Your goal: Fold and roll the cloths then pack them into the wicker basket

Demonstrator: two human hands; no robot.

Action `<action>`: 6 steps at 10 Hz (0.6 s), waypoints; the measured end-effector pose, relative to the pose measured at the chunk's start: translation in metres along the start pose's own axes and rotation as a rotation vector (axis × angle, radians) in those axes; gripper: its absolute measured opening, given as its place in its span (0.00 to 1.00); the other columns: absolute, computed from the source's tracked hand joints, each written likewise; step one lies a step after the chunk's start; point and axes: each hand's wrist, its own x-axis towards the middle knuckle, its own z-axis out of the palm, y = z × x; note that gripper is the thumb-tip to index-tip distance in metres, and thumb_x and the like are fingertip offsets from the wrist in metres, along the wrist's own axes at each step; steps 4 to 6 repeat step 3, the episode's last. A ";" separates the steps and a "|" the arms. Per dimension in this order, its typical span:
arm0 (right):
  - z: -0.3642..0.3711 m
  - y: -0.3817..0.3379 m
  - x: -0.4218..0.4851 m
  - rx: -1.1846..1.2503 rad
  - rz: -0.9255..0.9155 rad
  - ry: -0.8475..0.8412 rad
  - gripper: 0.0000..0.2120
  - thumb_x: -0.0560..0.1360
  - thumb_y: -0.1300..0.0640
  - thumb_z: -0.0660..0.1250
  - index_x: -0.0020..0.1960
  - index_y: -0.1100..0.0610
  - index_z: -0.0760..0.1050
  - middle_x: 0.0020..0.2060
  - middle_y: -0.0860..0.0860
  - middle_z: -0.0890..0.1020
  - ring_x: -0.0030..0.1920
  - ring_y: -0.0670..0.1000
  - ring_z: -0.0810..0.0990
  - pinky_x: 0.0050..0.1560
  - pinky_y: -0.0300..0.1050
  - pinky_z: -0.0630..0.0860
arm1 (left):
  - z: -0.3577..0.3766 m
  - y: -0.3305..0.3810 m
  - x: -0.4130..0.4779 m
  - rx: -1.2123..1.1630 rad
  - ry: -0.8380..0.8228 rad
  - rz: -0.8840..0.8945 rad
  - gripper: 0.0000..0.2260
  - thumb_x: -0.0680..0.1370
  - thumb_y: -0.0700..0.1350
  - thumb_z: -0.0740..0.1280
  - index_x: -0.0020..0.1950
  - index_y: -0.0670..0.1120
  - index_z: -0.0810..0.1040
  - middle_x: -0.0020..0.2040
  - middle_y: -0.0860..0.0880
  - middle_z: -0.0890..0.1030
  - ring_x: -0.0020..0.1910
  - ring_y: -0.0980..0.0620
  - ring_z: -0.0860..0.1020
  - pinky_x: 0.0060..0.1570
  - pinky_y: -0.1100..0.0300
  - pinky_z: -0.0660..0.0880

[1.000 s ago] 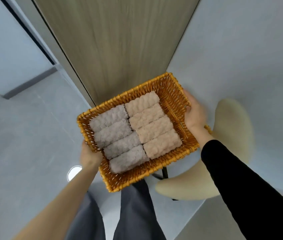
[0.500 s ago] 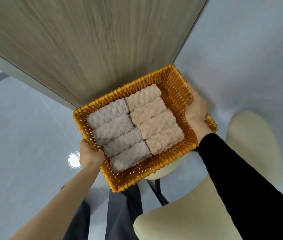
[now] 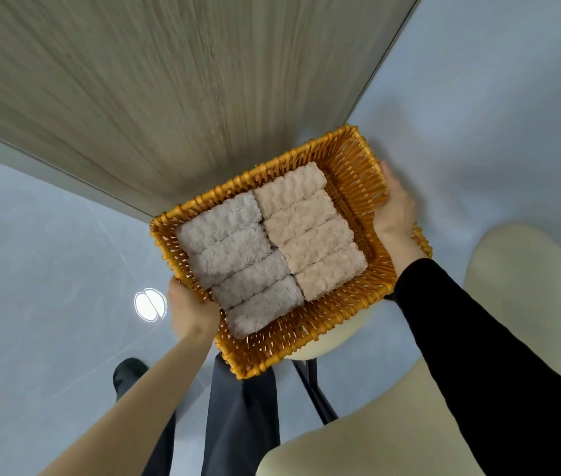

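Gripping orange woven wicker basket (image 3: 306, 341) by opposite ends, left hand (image 3: 188, 312) and right hand (image 3: 395, 207). Packed with eight rolled fluffy cloths (image 3: 234, 252).

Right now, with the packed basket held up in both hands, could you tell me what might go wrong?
The wicker basket is carried by the left hand and right hand alone; a slip could drop it. A bare strip lies between the beige rolls and the basket's right wall, so tilting might slide or loosen them.
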 end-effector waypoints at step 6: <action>-0.024 -0.034 -0.030 0.043 -0.049 -0.094 0.29 0.79 0.62 0.57 0.78 0.52 0.54 0.73 0.58 0.63 0.72 0.59 0.64 0.71 0.56 0.64 | -0.012 0.025 -0.009 -0.158 -0.120 -0.145 0.27 0.77 0.38 0.63 0.73 0.42 0.57 0.67 0.40 0.69 0.64 0.38 0.70 0.59 0.44 0.73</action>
